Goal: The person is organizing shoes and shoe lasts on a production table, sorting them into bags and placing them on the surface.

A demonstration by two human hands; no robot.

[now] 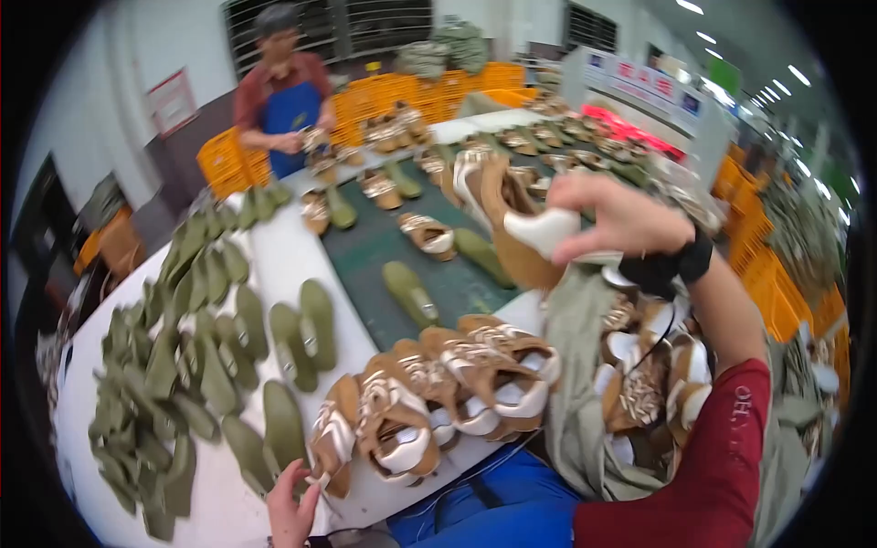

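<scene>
**Holding a tan-and-white shoe aloft over a crowded worktop**

Holds the shoe (523, 228) in the right hand (630, 224), up above the right side of the dark green strip (356, 274), fingers (582, 192) and thumb closed round its white heel. Reaches with the left hand (290, 511) to the lower end of the leftmost shoe (336, 437) in the near row of shoes (425, 374), thumb and forefinger only narrowly parted there; impossible to make out whether pinching it or merely beside it. Wears a red sleeve (703, 438) on the right arm.

Has that near row lined up along the front edge of the white worktop (283, 247). Has olive foot-shaped pieces (174, 356) heaped to the left, with more pieces among shoes on the dark green strip. Has a pile of shoes (649, 374) to the right, ringed by grey-green cloth (580, 393). Faces, across the worktop, a co-worker (290, 110) in a blue apron, handling another shoe (313, 139) near orange crates (379, 96).
</scene>
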